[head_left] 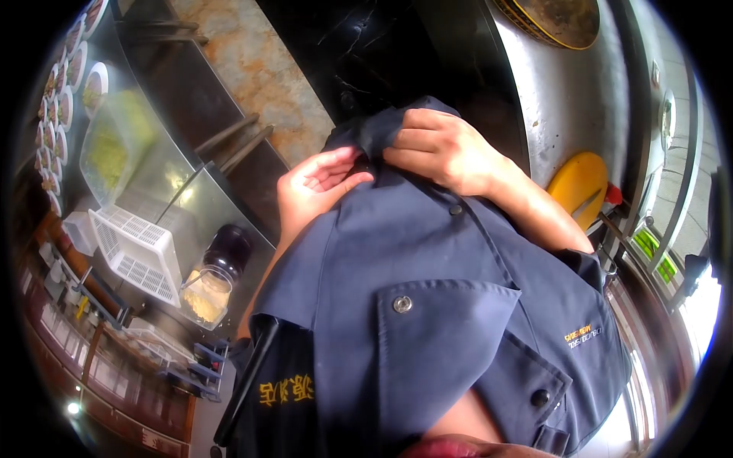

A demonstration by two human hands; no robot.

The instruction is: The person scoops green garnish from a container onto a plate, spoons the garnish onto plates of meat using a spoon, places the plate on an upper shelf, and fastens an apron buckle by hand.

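Note:
A dark blue-grey jacket (343, 252) with snaps and yellow lettering covers the wearer's front. Near its lower edge my right hand (447, 153) is closed, with bent fingers gripping a bunched fold of the dark cloth. Opposite it, my left hand (324, 183) has its palm partly showing, and its thumb and fingertips close on the same dark cloth. The fingertips of both hands are partly hidden in the folds, with only a small gap between the hands.
On the left steel counter (160, 198) stand a white perforated basket (141, 252), a tub of yellowish food (206, 296), a dark jar (229, 248), a container of green food (111, 149) and several plates. On the right counter (561, 99) are a yellow round board (578, 187) and a large round pan (561, 19).

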